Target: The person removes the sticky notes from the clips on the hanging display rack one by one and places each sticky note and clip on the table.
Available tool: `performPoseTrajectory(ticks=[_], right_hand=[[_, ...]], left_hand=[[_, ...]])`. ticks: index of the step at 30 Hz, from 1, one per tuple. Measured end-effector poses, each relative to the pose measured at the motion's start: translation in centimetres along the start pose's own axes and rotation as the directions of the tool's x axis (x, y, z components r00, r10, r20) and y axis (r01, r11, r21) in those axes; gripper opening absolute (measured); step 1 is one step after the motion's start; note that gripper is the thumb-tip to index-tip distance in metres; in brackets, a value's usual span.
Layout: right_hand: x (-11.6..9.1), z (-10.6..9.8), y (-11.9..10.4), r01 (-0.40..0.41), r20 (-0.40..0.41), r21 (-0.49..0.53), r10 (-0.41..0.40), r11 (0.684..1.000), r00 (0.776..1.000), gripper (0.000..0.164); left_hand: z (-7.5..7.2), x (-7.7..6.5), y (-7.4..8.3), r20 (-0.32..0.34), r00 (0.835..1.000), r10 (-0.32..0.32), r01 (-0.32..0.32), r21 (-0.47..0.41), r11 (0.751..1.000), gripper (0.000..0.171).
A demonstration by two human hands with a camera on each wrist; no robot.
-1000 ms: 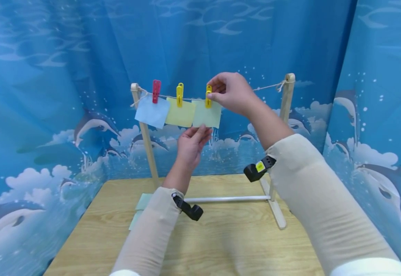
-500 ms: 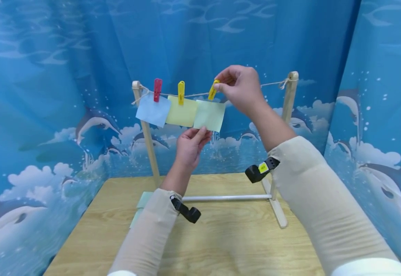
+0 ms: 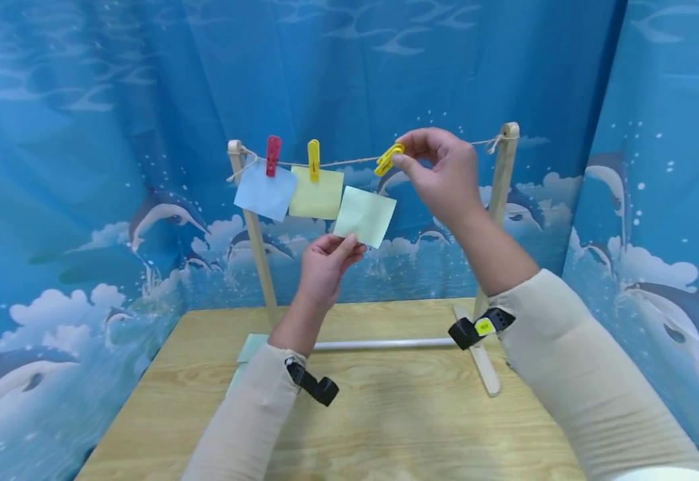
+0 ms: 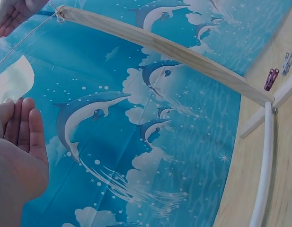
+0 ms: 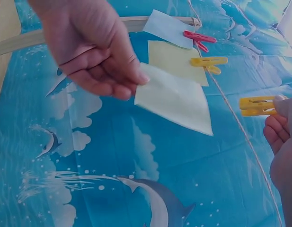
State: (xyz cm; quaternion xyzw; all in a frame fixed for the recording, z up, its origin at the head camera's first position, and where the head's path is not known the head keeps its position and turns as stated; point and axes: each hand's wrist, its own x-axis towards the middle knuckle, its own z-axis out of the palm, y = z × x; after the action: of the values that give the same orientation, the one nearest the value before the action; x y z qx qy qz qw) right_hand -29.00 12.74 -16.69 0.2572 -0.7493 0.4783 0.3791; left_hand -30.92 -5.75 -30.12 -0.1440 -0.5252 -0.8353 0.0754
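My left hand [image 3: 330, 266] pinches a pale green paper sheet [image 3: 365, 216] by its lower left corner, below the string. Up and to the right, my right hand [image 3: 445, 170] pinches a yellow clothespin [image 3: 389, 159] by its handle end. In the right wrist view this clothespin [image 5: 257, 106] is off the string [image 5: 240, 124] and apart from the sheet. Further left, a red clothespin [image 3: 273, 156] holds a blue sheet [image 3: 266, 192] on the string. Beside it a second yellow clothespin [image 3: 314, 160] holds a yellow sheet [image 3: 316, 194].
Two wooden posts [image 3: 501, 160] carry the string, with a white bar [image 3: 385, 344] low between them. Pale green sheets [image 3: 252, 349] lie on the table [image 3: 385, 414] by my left forearm. A purple clothespin [image 4: 271, 79] and a grey clothespin [image 4: 287, 62] lie near the right post's foot.
The yellow clothespin in my right hand has come off the string and moved right. My left hand has lowered the green sheet away from the string, and the sheet now tilts.
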Motion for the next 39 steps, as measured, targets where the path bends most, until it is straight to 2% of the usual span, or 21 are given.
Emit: performPoseTrajectory(ticks=[11,16,20,24,28,32,39], right_hand=[[-2.0,-0.8,0.8,-0.035,-0.049,0.081,0.039,0.996,0.998,0.033],[-3.0,-1.4,1.0,-0.038,-0.051,0.154,0.047,0.987,0.998,0.034],[-4.3,-2.2,1.1,-0.040,-0.043,0.213,0.050,0.976,0.998,0.035],[-5.6,-3.1,1.4,-0.015,-0.070,0.264,0.034,0.964,0.997,0.039],[-6.9,-4.2,2.1,-0.020,-0.086,0.258,0.044,0.966,0.995,0.034],[-8.3,-4.9,2.9,-0.038,-0.062,0.252,0.056,0.967,0.996,0.030],[-10.3,-5.8,3.8,-0.079,-0.049,0.249,0.094,0.965,0.994,0.030]], left_hand=[[-0.5,-0.9,1.3,0.009,1.000,-0.006,0.006,0.073,0.997,0.026],[-1.1,-1.6,1.8,-0.003,1.000,-0.013,0.013,0.089,0.996,0.020],[-1.7,-2.4,2.3,0.000,1.000,0.017,-0.017,0.107,0.994,0.011],[-2.4,-3.1,2.6,-0.010,1.000,0.029,-0.027,0.134,0.991,0.005],[-3.3,-3.7,2.7,-0.028,0.999,0.026,-0.020,0.169,0.985,0.005],[-4.1,-4.1,2.8,-0.032,0.999,0.027,-0.020,0.203,0.979,0.005],[-5.4,-5.0,2.8,-0.045,0.998,0.032,-0.023,0.201,0.979,0.004]])
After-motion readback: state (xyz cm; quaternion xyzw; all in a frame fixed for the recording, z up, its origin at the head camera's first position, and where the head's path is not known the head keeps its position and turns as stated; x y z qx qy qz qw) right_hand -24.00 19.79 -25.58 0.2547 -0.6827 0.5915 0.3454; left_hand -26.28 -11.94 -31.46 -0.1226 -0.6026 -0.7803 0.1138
